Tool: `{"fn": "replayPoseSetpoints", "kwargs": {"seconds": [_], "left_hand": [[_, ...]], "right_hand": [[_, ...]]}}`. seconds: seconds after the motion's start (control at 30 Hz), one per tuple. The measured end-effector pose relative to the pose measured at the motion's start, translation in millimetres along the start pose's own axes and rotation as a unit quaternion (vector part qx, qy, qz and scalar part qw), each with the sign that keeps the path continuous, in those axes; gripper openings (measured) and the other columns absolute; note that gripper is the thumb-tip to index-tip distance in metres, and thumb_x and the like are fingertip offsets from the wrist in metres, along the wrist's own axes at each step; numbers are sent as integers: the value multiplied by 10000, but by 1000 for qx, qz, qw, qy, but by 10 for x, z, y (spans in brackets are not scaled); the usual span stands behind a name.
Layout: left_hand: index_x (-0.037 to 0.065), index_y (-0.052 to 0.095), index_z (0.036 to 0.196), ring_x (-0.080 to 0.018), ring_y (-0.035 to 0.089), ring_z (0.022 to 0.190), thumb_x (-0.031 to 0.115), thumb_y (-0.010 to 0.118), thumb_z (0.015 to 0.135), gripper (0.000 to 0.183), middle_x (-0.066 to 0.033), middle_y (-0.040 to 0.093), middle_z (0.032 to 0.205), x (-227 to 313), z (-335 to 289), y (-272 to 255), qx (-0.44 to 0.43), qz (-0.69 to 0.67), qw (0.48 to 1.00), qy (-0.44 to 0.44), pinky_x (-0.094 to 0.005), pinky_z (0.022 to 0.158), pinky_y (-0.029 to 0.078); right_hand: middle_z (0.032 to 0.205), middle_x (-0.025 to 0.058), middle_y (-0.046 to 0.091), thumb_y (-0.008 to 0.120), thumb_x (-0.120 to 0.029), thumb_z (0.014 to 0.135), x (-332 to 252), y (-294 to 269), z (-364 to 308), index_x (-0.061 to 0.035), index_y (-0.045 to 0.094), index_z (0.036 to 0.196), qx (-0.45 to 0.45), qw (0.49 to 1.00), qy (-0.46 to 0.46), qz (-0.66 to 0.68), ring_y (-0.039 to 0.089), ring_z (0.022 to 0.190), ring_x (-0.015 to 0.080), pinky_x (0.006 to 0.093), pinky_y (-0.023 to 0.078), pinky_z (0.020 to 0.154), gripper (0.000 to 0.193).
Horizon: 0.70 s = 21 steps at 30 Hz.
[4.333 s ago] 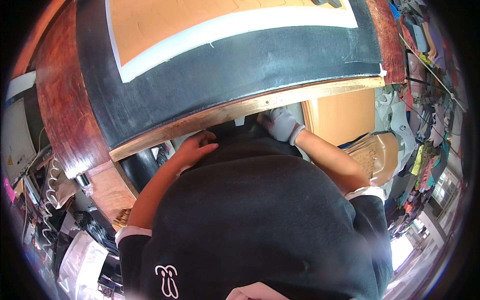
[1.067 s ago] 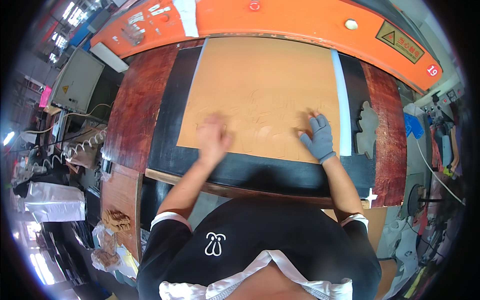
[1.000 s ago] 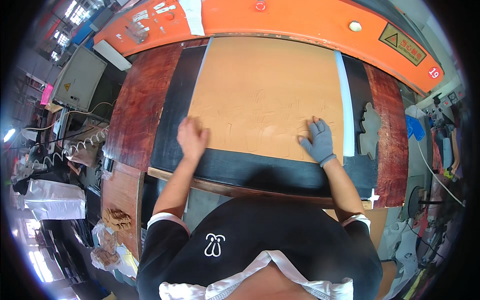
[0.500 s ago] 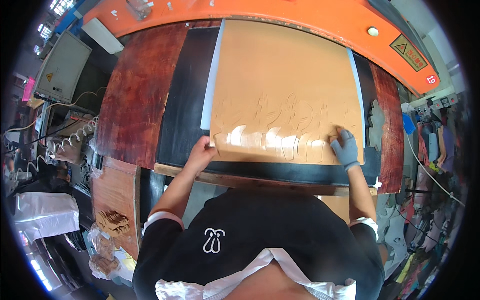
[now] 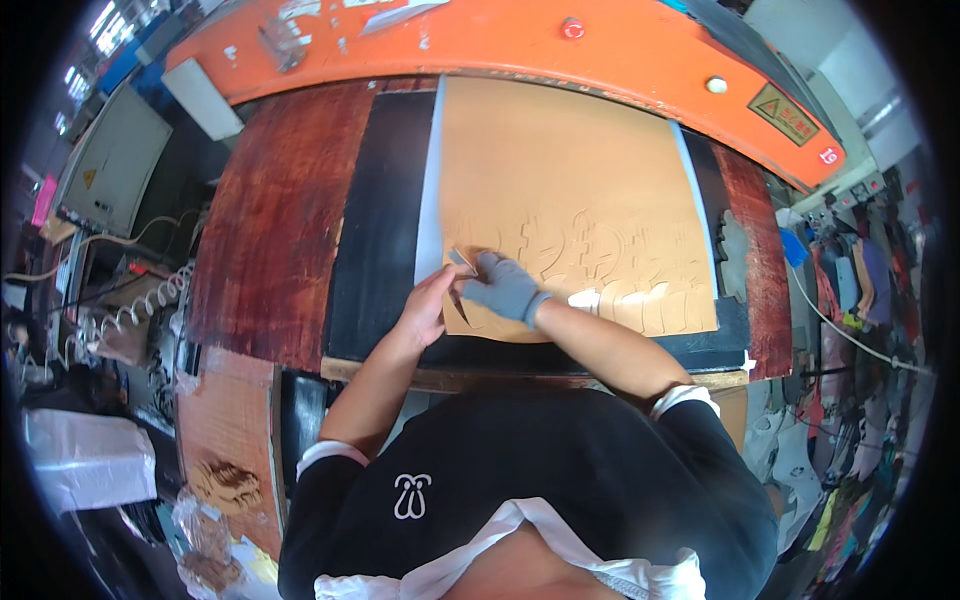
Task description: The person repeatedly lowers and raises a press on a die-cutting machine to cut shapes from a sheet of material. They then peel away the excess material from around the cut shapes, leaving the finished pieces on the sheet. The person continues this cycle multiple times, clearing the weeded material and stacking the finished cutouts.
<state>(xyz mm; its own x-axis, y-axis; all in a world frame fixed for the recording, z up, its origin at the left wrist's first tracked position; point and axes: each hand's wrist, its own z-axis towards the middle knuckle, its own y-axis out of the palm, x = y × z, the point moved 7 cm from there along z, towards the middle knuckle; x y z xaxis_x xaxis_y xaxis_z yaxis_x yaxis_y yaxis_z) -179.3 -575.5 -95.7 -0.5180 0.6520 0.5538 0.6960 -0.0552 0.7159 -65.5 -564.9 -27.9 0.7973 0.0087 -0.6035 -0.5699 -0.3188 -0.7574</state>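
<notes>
A tan sheet [image 5: 570,150] lies on a black cutting board, with rows of curved cut outlines pressed into its near part. My bare left hand [image 5: 428,308] is at the sheet's near left corner, its thumb and fingers pinched on a small tan cut-out piece [image 5: 462,262]. My right hand [image 5: 505,290], in a grey-blue glove, reaches across the sheet to the same piece, its fingers closed there and partly blurred. Beside the hands, a narrow dark gap [image 5: 461,308] shows in the sheet. A pale backing sheet [image 5: 430,220] sticks out along the left edge.
An orange machine beam [image 5: 500,45] with a red button [image 5: 572,28] spans the far side. Reddish-brown boards [image 5: 270,230] flank the black board [image 5: 375,220]. A grey wavy-edged shape [image 5: 734,255] lies at right. Brown cut pieces [image 5: 228,483] sit on a lower board at left.
My right hand has moved from the sheet's near right corner across to the left hand. The left hand has shifted slightly right, and a dark gap now shows at the near left corner.
</notes>
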Motion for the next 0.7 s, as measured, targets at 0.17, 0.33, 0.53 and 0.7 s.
{"fn": "replayPoseSetpoints", "kwargs": {"seconds": [0.17, 0.33, 0.53, 0.7], "left_hand": [[52, 541, 1167, -195, 554, 1049, 264, 456, 967, 304, -65, 593, 1107, -44, -42, 410, -298, -189, 936, -2, -386, 910, 452], [35, 457, 1239, -220, 562, 1058, 219, 437, 972, 325, -97, 589, 1132, -183, 53, 221, -80, -57, 995, 25, -386, 907, 456], [-17, 483, 1170, -258, 642, 872, 190, 420, 973, 293, -145, 620, 1082, 86, -179, 9, -17, 98, 994, 47, -369, 738, 530], [20, 460, 1246, -260, 631, 896, 229, 498, 924, 386, -135, 595, 1152, 293, -260, 12, 50, 474, 878, 38, -374, 700, 521]], "right_hand": [[789, 160, 632, 644, -450, 792, 61, 18, 36, 35, 580, 946, -26, 929, 78, 361, 620, 766, 265, 350, 495, 726, 513], [768, 97, 660, 573, -255, 861, 188, -115, 215, 4, 630, 967, 17, 987, 96, 125, 628, 700, 213, 319, 506, 685, 286], [773, 49, 649, 597, -186, 847, 490, -133, 116, 15, 662, 978, 152, 914, 80, 367, 589, 689, 120, 256, 487, 649, 249], [763, 20, 639, 641, -213, 861, 639, -34, -9, -8, 685, 891, 107, 863, 64, 489, 566, 689, 88, 248, 475, 627, 212]]}}
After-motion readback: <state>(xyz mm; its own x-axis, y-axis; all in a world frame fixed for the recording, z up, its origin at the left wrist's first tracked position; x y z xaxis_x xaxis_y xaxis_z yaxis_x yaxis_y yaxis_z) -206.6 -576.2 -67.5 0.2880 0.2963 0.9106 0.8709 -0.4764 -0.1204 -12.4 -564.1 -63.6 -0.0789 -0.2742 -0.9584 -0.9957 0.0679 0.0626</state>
